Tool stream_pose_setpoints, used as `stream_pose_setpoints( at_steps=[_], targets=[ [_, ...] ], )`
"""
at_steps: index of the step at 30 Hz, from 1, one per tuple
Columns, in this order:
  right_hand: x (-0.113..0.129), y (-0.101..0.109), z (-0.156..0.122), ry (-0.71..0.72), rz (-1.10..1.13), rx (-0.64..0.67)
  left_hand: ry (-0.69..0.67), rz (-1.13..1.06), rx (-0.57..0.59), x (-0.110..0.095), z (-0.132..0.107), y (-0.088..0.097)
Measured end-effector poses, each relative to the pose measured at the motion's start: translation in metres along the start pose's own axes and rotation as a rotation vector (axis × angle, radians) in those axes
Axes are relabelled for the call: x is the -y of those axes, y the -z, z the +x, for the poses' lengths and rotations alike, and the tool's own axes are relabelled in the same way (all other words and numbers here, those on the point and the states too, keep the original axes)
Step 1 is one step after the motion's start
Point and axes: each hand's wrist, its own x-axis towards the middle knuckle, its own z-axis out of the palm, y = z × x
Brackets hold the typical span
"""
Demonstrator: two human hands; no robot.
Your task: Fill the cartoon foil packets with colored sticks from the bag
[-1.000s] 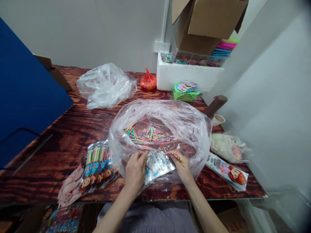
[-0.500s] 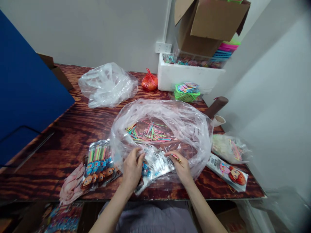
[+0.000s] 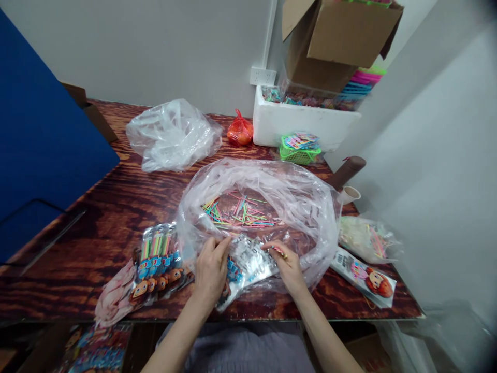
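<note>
A clear plastic bag lies with its rolled-down mouth wide open, and thin coloured sticks are scattered inside its ring. Across the bag's near rim rests a silver printed packet with a cartoon figure on it. My left hand is closed on the packet's upper left edge, thumb against fingers. At the packet's right end, my right hand is curled around a few short coloured sticks, its fingertips touching the packet. Filled packets lie fanned out to the left.
To the right lie another cartoon packet and a bag of sticks, near a paper cup and a brown bottle. Behind are a green basket, a white foam box, a red bag and crumpled plastic.
My left hand has shifted slightly up along the packet's edge, its thumb now nearer the top. My right hand stays almost in place with its sticks.
</note>
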Motion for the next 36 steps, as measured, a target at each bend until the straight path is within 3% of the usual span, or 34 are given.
stream_pose_setpoints(
  at_steps=[7, 13, 15, 18, 20, 24, 28, 36],
  targets=[
    [0.001, -0.001, 0.0, 0.002, -0.001, 0.015, 0.067, -0.211, -0.079, -0.003, 0.003, 0.005],
    [0.002, 0.001, 0.003, -0.037, 0.006, -0.013, 0.113, -0.37, -0.008, -0.008, 0.005, 0.011],
    [0.006, 0.002, 0.014, -0.07, 0.15, -0.089, 0.129, -0.44, 0.018, -0.01, 0.004, 0.012],
    [0.02, -0.004, 0.041, -0.148, 0.548, -0.161, 0.163, -0.524, 0.038, -0.013, 0.004, 0.011],
    [0.034, -0.013, 0.06, -0.212, 0.745, -0.107, 0.186, -0.562, 0.046, -0.014, 0.004, 0.009],
    [0.055, -0.037, 0.08, -0.285, 0.893, 0.028, 0.235, -0.627, 0.065, -0.012, 0.004, 0.005],
    [0.056, -0.05, 0.074, -0.346, 0.918, 0.087, 0.318, -0.706, 0.074, -0.009, 0.003, 0.005],
    [0.054, -0.053, 0.054, -0.383, 0.859, 0.08, 0.423, -0.866, 0.099, -0.005, 0.001, 0.002]
  ],
)
